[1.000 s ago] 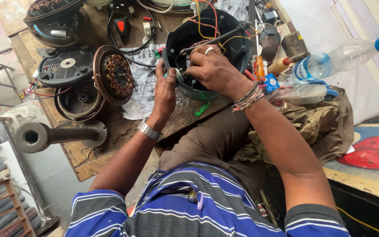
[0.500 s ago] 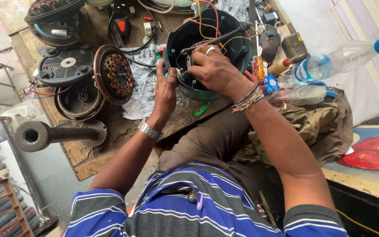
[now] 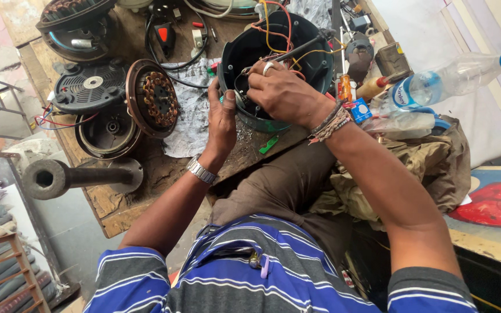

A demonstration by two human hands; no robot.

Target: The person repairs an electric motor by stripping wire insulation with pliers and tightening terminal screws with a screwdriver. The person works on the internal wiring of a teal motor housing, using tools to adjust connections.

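Little has shifted since the earlier frames: both hands stay at the dark round motor housing (image 3: 279, 52), and only the fingers of the right hand (image 3: 282, 93) have crept slightly along its near rim. That housing sits on the worn wooden workbench (image 3: 117, 203), toward its far right part, with red, yellow and orange wires (image 3: 273, 23) looping out of its open top. The left hand (image 3: 221, 119) presses flat against the housing's left wall, fingers curled over the rim, bracing it. The right hand lies across the near rim from the other side, fingers pinched narrowly on something inside the housing; what they grip cannot be told. A long dark tool shaft (image 3: 297, 49) slants across the opening just beyond the right hand's knuckles.

Left of the housing, a crumpled sheet of paper (image 3: 189, 110) lies under the left hand's wrist side, and beyond it a copper-wound stator (image 3: 155, 98) leans against a black fan cover (image 3: 91, 87). A heavy metal socket bar (image 3: 71, 177) rests near the bench's near left edge. A clear plastic bottle with a blue cap (image 3: 453, 78) lies off the right edge.
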